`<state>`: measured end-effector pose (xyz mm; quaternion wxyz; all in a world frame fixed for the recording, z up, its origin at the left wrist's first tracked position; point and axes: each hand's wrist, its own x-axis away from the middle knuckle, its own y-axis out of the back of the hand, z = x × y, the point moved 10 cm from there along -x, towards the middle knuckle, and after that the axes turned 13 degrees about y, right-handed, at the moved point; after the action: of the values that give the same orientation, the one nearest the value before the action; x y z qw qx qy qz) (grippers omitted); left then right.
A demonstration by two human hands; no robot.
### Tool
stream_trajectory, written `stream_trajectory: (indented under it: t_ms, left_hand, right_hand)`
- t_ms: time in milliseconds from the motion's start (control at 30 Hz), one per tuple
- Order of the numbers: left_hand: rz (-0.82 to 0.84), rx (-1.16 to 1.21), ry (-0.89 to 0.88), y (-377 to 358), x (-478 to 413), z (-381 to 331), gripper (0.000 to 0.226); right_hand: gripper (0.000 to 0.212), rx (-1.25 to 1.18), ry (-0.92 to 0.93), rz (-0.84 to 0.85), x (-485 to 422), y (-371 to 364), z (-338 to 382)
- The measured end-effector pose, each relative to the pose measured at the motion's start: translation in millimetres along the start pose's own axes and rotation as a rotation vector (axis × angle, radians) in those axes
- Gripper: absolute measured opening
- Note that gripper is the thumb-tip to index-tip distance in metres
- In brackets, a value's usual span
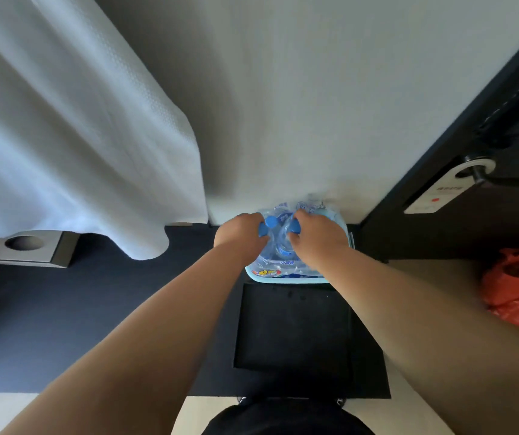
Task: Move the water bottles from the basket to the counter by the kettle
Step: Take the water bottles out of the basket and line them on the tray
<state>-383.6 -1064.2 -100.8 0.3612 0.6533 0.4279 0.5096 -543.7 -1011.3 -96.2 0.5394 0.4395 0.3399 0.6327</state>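
Both hands, left hand (240,232) and right hand (317,238), clamp capped water bottles (283,246) in the basket (286,280); probably heavy, slick plastic, so the necks look safest.

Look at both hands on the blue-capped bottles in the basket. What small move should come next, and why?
Probably lift straight up: the left hand and right hand each already grip a water bottle near its blue cap, and the bottles sit inside the light-blue basket.

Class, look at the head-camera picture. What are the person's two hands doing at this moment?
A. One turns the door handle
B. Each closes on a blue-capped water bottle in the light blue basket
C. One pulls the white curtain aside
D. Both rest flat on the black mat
B: the left hand and the right hand each close on a blue-capped water bottle in the basket.
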Motion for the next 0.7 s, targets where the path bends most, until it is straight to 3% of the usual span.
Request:
stream_trajectory:
  t_ms: [400,567,700]
  left_hand:
    - [-0.148,0.153,-0.032,102.6,69.3,-8.6,0.021]
    - [-0.169,0.177,-0.043,114.1,98.1,-5.9,0.016]
    - [-0.112,0.141,-0.027,94.8,112.8,3.5,0.017]
  right_hand:
    - [0.021,-0.100,0.108,-0.271,52.4,94.9,48.6]
    - [0.021,-0.121,0.145,-0.296,72.7,103.1,65.3]
    - [0.023,-0.137,0.158,-0.216,89.5,82.3,70.0]
